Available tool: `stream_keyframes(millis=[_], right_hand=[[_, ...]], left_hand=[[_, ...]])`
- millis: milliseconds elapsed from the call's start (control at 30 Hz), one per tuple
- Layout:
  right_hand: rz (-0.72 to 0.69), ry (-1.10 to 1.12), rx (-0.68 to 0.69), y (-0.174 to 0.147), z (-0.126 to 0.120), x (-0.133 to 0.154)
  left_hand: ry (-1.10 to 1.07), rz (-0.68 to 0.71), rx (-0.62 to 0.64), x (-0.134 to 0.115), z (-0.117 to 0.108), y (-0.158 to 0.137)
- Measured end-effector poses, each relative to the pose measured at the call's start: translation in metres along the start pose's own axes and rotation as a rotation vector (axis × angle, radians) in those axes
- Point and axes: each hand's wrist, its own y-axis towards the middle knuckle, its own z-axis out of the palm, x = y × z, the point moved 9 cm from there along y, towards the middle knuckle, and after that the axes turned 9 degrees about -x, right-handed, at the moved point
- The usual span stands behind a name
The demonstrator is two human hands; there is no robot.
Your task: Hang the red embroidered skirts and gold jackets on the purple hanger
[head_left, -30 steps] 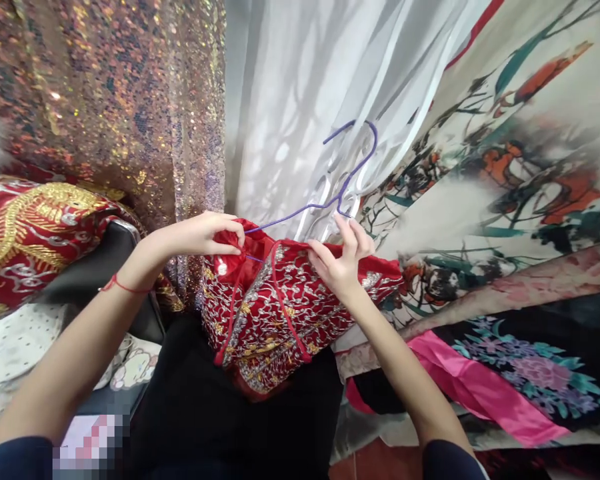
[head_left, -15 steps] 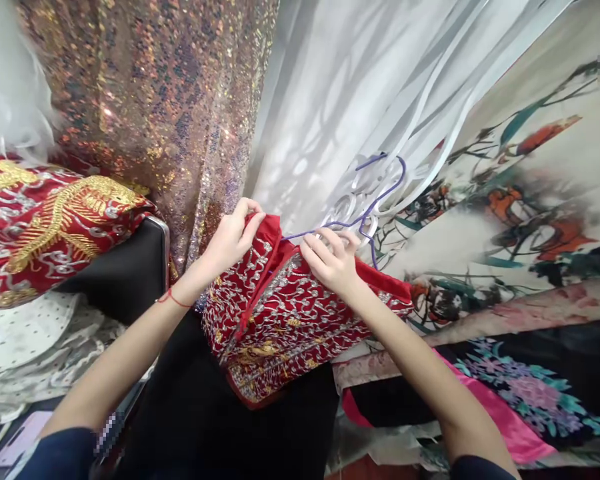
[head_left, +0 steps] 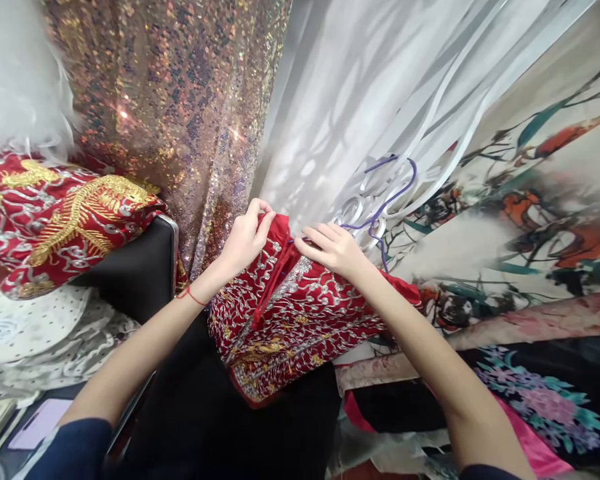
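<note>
A red garment (head_left: pixel 300 333) with silver and gold embroidery lies across my lap, its plain red band along the upper edge. My left hand (head_left: pixel 246 237) is closed, thumb and fingers pinching the left end of that band. Over the top edge, to the right of an opening in the garment, bend the fingers of my right hand (head_left: pixel 337 250), closed on the band. A purple wire hanger (head_left: pixel 405 193) pokes out above the band behind my right hand, its hook up and to the right. The rest of its wire is hidden by cloth and hand.
Another red garment with gold embroidery (head_left: pixel 80 220) drapes over a black chair (head_left: pixel 135 263) on the left. Sequined cloth (head_left: pixel 170 100) and a white curtain (head_left: pixel 320 87) hang behind. Floral fabric (head_left: pixel 555 220) is on the right. A polka-dot item (head_left: pixel 35 327) sits lower left.
My right hand has shifted along the band toward the opening, closer to my left hand, uncovering more hanger wire. The left hand keeps its pinch. The whole view has swung slightly.
</note>
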Motion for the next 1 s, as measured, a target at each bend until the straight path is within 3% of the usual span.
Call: stream_keyframes(millis=[133,267,367,433,533,633,767,867,1000], right_hand=[[-0.128,-0.033,0.012,-0.004,0.001,0.005],[-0.314,-0.090,-0.085,0.001,-0.002,0.020],[-0.292,-0.042,-0.155,0.013,-0.012,0.026],[-0.160,0.006,-0.179,0.024,-0.022,0.019],[0.163,0.195,-0.124,0.039,-0.027,-0.009],[0.557,0.610,-0.075,0.042,-0.016,-0.040],[1.006,1.110,-0.157,0.034,0.011,-0.069],[1.145,1.218,-0.274,0.033,0.029,-0.092],[1.093,1.120,-0.374,0.044,0.059,-0.125]], left_hand=[[0.005,-0.003,0.003,0.000,0.002,0.000],[0.031,0.036,-0.002,0.000,0.002,-0.002],[0.053,0.073,0.033,0.001,0.005,-0.005],[0.079,0.092,0.068,0.002,0.008,-0.007],[0.160,0.088,0.077,0.002,0.012,-0.010],[0.227,0.060,0.058,0.001,0.012,-0.011],[0.274,0.045,0.053,0.000,0.013,-0.011],[0.318,0.031,0.045,0.003,0.013,-0.011],[0.316,0.024,-0.001,0.002,0.011,-0.012]])
